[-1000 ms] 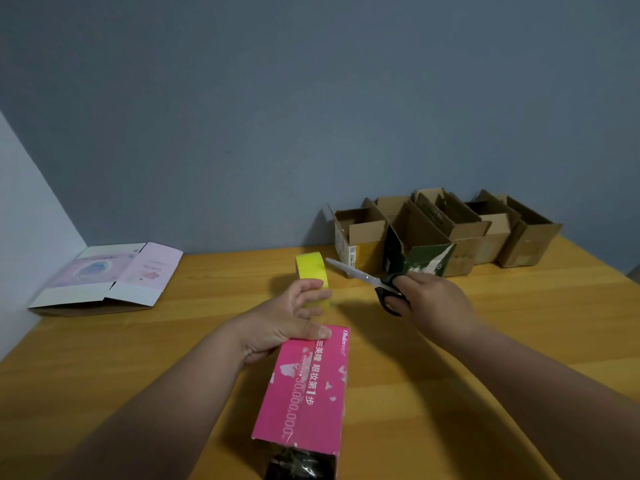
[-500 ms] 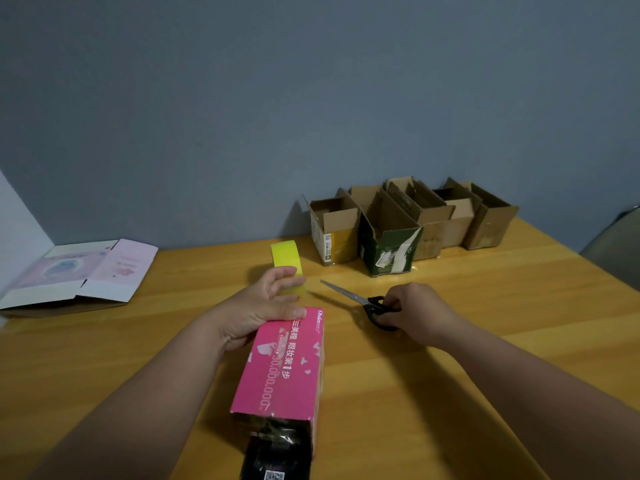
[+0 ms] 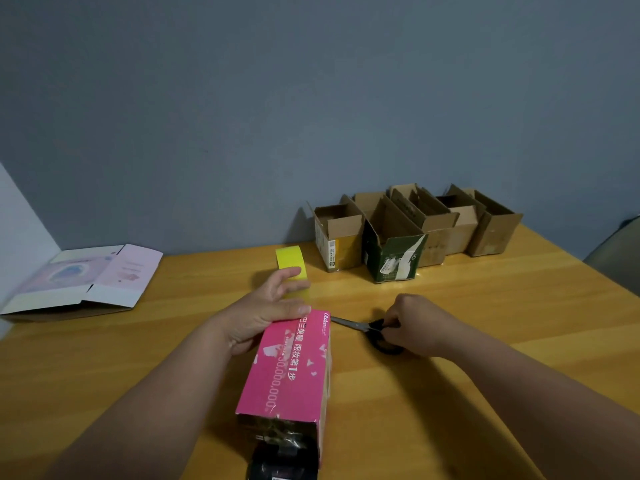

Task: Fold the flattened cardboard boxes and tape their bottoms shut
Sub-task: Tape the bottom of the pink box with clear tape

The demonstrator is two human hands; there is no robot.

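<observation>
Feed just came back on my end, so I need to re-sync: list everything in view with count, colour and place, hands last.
pink box: 1, magenta with white print, folded, lying on the near-centre table.
yellow tape: 1, yellow, beyond the box's far end, partly behind the left hand's fingers.
scissors: 1, black handles, metal blades, on the table right of the box.
folded boxes: about 5, brown and one dark green, in a row at the far wall.
flattened box: 1, pale pink and white, far left.
table: 1, wooden.
left hand: rests on the pink box's far end.
right hand: grips the scissor handles.
</observation>
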